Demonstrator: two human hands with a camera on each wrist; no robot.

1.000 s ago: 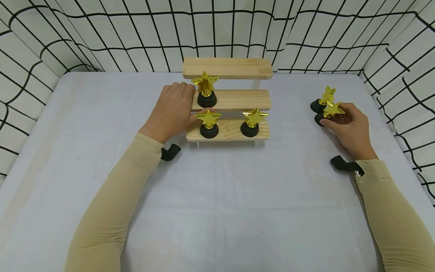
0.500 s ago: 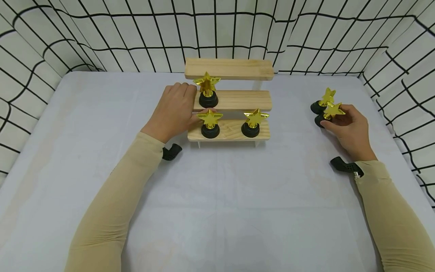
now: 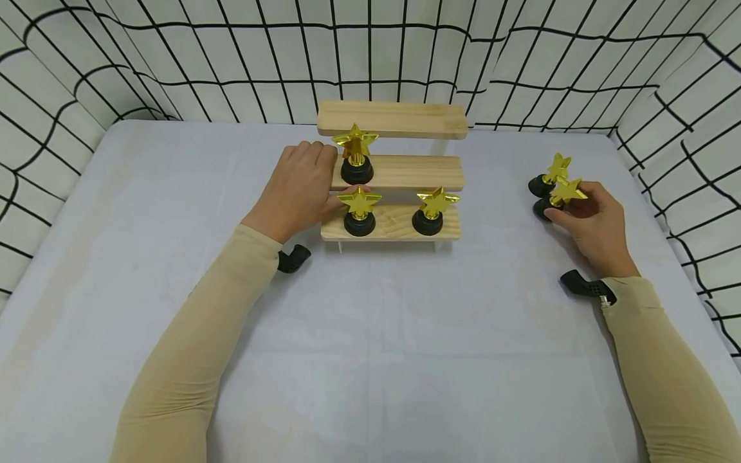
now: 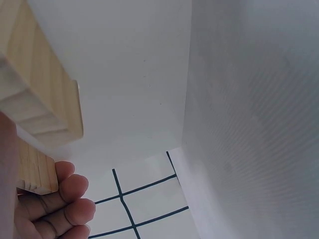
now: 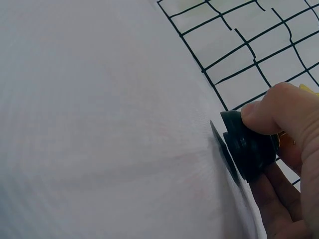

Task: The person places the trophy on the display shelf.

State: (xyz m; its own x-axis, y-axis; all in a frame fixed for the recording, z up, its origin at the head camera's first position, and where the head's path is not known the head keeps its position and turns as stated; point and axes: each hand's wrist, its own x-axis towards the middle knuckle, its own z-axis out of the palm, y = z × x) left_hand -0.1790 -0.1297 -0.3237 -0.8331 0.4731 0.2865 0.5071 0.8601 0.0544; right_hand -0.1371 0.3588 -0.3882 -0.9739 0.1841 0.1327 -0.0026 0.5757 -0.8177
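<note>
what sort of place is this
Probably a staged tabletop workspace: a white-covered table, pale walls with black grid lines on three sides, and a three-tier wooden stand holding star trophies.

No text, label, brand, number or sign can be read in the head view or in either wrist view.
</note>
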